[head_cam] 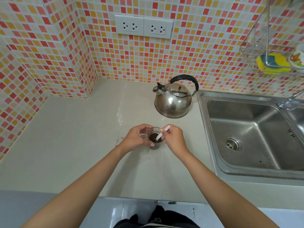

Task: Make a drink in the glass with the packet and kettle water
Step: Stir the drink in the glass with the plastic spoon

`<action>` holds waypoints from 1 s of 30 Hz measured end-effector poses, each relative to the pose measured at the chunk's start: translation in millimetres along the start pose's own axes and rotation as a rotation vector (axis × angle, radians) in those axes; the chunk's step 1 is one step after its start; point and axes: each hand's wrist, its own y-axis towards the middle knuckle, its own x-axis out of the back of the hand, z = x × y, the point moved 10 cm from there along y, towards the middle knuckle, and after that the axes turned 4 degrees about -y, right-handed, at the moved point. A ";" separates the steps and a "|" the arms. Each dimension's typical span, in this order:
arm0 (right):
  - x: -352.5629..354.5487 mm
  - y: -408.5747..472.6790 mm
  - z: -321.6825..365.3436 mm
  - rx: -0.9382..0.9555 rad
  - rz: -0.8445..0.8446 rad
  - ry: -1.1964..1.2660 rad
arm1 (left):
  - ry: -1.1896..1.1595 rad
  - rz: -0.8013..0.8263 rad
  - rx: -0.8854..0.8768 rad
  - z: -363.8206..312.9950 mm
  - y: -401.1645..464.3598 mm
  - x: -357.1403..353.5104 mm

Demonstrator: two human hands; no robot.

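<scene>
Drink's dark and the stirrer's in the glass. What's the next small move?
Probably keep stirring: the right hand holds the white stirrer dipped in the glass, steadied by the left hand. The brown contents look grainy and the kettle is set down.

text: none legible | kettle point(173, 102): marks on lid too blurred; sockets point(144, 27): unlabelled

A home kitchen: sink point(253, 134), kettle point(173, 102), tiled wall point(205, 51) (mosaic).

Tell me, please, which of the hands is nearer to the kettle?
Right. The right hand sits just below the kettle, beside the glass; the left hand is farther left.
</scene>
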 end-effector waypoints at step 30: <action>4.2 6.7 3.2 0.113 0.017 -0.086 | -0.007 0.004 0.007 0.9 0.0 -0.5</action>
